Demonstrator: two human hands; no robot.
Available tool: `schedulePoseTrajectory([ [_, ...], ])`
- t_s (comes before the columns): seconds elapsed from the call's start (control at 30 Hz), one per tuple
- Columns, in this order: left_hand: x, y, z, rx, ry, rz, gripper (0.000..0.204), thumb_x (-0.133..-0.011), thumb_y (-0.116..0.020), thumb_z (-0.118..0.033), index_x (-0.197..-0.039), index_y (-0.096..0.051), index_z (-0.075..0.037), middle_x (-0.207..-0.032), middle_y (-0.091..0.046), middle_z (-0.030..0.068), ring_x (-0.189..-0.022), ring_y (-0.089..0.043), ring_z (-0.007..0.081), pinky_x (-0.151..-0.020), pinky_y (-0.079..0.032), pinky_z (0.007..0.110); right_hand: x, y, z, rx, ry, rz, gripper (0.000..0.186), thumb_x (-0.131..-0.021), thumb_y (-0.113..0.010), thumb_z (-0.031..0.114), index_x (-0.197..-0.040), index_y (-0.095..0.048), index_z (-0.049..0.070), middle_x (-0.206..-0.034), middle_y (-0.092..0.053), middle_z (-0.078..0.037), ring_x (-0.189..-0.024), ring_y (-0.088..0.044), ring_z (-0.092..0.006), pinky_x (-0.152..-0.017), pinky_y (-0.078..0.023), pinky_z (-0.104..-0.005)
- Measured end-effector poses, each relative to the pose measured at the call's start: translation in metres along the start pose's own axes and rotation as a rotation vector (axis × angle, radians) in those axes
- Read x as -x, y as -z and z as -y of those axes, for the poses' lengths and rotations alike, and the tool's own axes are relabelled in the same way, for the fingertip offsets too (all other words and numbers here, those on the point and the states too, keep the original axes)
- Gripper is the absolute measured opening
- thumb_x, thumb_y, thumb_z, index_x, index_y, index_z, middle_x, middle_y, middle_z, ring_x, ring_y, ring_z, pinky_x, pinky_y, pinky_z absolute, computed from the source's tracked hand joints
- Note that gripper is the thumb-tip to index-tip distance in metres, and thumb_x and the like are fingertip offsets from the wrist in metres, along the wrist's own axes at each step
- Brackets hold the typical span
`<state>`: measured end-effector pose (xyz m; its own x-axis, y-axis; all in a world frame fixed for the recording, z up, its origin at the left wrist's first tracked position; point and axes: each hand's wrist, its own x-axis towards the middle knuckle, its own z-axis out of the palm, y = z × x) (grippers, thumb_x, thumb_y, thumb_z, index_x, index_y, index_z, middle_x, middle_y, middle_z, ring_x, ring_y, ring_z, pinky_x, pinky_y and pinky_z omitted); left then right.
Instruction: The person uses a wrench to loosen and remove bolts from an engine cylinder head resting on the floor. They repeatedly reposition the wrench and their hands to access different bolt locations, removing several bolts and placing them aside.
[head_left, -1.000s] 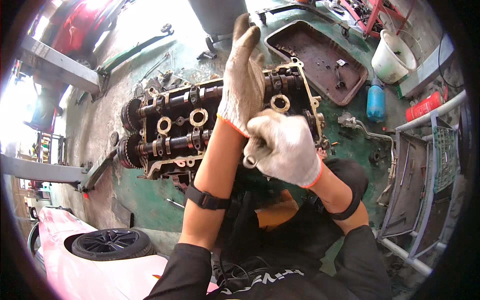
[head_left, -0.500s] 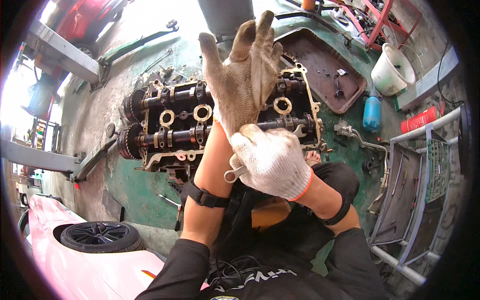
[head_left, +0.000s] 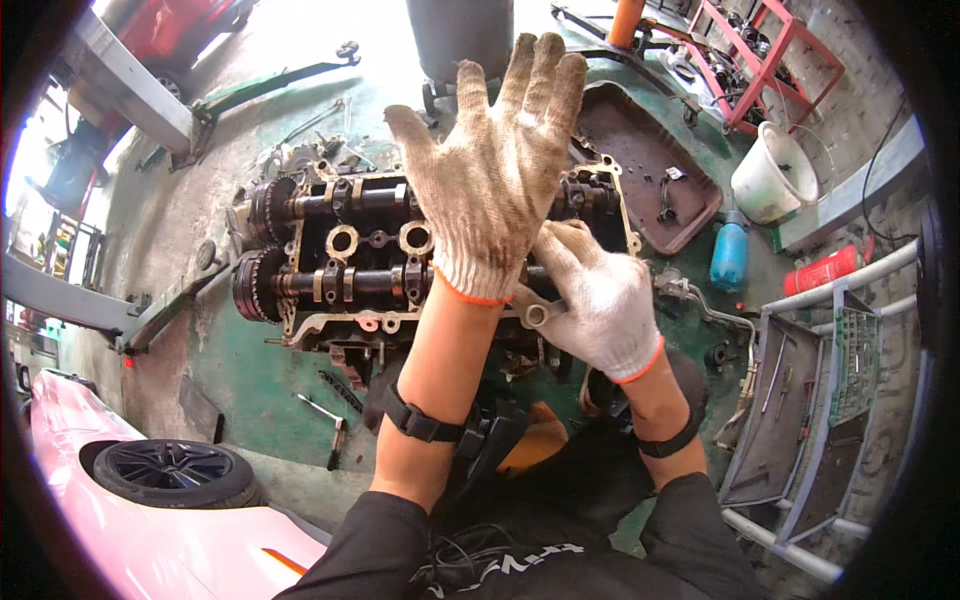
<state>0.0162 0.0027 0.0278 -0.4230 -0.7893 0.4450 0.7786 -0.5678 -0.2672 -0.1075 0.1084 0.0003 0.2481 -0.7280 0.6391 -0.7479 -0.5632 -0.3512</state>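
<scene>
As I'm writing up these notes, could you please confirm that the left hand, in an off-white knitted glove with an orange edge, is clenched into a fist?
Not quite: the head view shows the left hand open with fingers spread, in its off-white knitted glove with an orange edge.

two gloved hands (head_left: pixel 485 190) (head_left: pixel 610 312), one held wrench (head_left: pixel 527 301), two camshafts (head_left: pixel 320 204) (head_left: pixel 372 276), two sprockets (head_left: pixel 272 207) (head_left: pixel 257 287), one bucket (head_left: pixel 762 180), one tray (head_left: pixel 640 140)
</scene>
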Motion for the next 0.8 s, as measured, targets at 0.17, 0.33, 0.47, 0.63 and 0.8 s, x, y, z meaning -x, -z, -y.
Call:
schedulePoseTrajectory([
  [0.17,-0.002,0.001,0.005,0.221,0.018,0.027,0.087,-0.095,-0.043,-0.077,-0.158,-0.036,-0.017,-0.17,-0.022,0.0146,-0.153,-0.022,0.038,-0.128,-0.014,0.057,0.002,-0.009,0.008,0.036,0.028,-0.025,0.06,-0.063,-0.081,0.016,-0.119,-0.067,0.001,-0.105,-0.07,-0.015,-0.078,-0.07,-0.0337,-0.066,-0.056,-0.0405],
  [0.33,-0.002,0.0,0.006,0.21,0.071,0.127,0.086,-0.098,-0.045,-0.07,-0.162,-0.024,-0.017,-0.169,-0.024,0.0161,-0.149,-0.032,0.0357,-0.125,-0.021,0.057,-0.003,-0.012,0.001,-0.112,0.149,-0.035,0.047,-0.061,-0.077,0.018,-0.105,-0.07,0.002,-0.086,-0.066,-0.012,-0.07,-0.065,-0.033,-0.062,-0.051,-0.0416],
  [0.47,0.0,-0.003,0.01,0.136,0.1,0.231,0.087,-0.101,-0.047,-0.064,-0.166,-0.014,-0.017,-0.168,-0.026,0.0173,-0.146,-0.04,0.0339,-0.123,-0.026,0.057,-0.007,-0.017,0.004,-0.06,0.2,-0.001,0.038,-0.062,-0.076,0.025,-0.094,-0.071,0.006,-0.082,-0.065,-0.009,-0.066,-0.065,-0.0306,-0.059,-0.051,-0.0422],
  [0.63,0.0,-0.015,0.007,-0.095,0.084,0.324,0.099,-0.098,-0.048,-0.071,-0.165,-0.007,-0.012,-0.165,-0.026,0.0266,-0.145,-0.04,0.0409,-0.119,-0.037,0.057,-0.002,-0.019,0.018,-0.072,0.249,0.259,0.032,-0.063,-0.076,0.026,-0.089,-0.067,0.01,-0.076,-0.06,-0.006,-0.059,-0.061,-0.0287,-0.055,-0.048,-0.042],
  [0.8,-0.001,-0.025,0.01,-0.72,-0.149,0.294,0.081,-0.098,-0.062,-0.048,-0.16,-0.026,-0.01,-0.151,-0.045,0.024,-0.117,-0.059,0.0368,-0.095,-0.053,0.049,0.001,-0.019,0.025,-0.106,0.224,0.284,0.03,-0.066,-0.075,0.025,-0.091,-0.067,0.009,-0.075,-0.06,-0.007,-0.061,-0.064,-0.0296,-0.055,-0.049,-0.0426],
])
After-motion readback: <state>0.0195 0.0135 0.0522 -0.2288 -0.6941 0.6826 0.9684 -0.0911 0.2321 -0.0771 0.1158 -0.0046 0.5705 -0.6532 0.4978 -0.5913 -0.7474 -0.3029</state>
